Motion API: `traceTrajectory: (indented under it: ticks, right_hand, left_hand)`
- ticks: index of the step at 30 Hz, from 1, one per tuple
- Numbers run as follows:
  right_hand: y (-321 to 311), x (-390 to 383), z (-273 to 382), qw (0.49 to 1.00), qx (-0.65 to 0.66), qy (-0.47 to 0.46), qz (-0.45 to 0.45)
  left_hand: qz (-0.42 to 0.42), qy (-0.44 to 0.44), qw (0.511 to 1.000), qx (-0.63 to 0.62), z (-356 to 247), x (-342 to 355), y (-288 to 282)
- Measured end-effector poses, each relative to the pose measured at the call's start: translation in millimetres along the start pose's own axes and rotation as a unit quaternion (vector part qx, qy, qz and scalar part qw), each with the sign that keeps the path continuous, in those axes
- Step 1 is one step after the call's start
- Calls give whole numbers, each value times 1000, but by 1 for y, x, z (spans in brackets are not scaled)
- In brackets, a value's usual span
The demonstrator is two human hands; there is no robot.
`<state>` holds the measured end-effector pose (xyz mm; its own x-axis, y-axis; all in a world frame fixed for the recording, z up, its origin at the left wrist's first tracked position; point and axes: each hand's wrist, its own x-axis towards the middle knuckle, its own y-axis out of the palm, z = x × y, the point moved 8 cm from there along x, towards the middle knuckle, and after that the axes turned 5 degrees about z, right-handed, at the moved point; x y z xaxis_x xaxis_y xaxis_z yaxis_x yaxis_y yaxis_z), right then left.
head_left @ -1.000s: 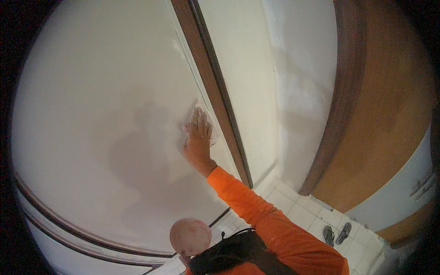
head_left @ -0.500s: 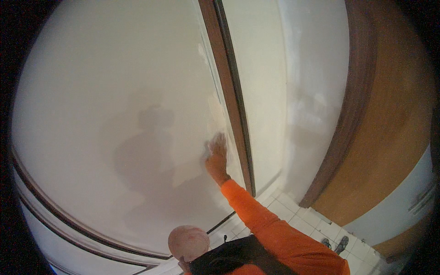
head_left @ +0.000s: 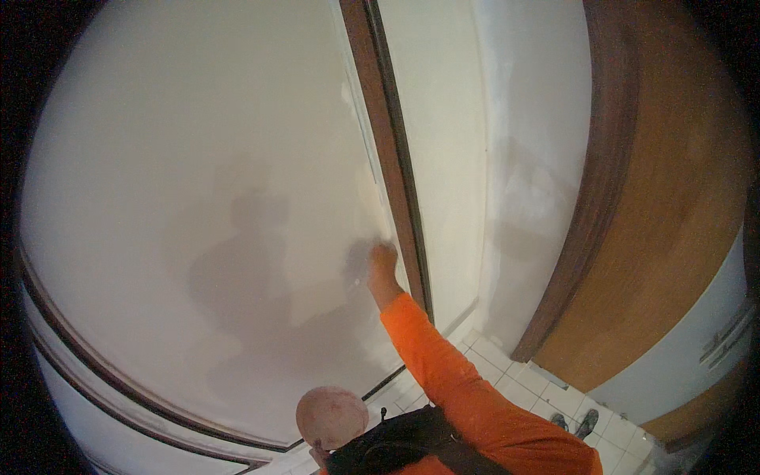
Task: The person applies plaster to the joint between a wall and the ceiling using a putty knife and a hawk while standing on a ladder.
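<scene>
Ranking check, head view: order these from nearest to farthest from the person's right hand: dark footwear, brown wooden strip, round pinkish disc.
Nearest to the right hand first:
1. Brown wooden strip: close by, just to its right.
2. Round pinkish disc: below and somewhat left of it.
3. Dark footwear: far to the lower right, on the tiled floor.

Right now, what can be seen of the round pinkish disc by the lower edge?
The pinkish disc looks matte, perhaps plastic, its face smeared whitish, its edge slightly pinker; whether flat or hollow, I cannot tell. Its face is turned toward the camera. It shows left of the black fabric, and the left hand appears to hold it at its lower edge.
</scene>
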<state>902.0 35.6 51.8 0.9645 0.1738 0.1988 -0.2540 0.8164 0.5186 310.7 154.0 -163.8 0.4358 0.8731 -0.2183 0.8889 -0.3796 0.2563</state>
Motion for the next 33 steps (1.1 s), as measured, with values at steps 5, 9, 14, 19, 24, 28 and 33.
traceTrajectory:
  ticks: [5, 9, 14, 19, 24, 28, 33]
  right_hand:
    - [120, 47, 163, 851, -496, -165, 46]
    - [188, -49, 316, 973, 22, -228, 1]
    - [169, -133, 306, 878, -252, -400, 69]
    - [153, -119, 266, 791, -452, -412, -22]
    - [176, -91, 308, 765, -457, -447, -80]
    - [164, -75, 290, 803, -426, -410, -76]
    - [103, -108, 206, 775, -499, -388, -11]
  left_hand:
    - [-9, -10, 1000, 13, 10, 12, 0]
    - [-30, -1, 999, 15, 2, 11, -30]
    - [-7, -2, 1000, 1, 14, 23, -5]
    - [0, -2, 1000, 5, 18, 28, 4]
    - [-13, -1, 1000, 5, 7, 24, 0]
    - [-13, 0, 1000, 7, 8, 23, 3]
    - [-27, 13, 1000, -2, 20, 19, -4]
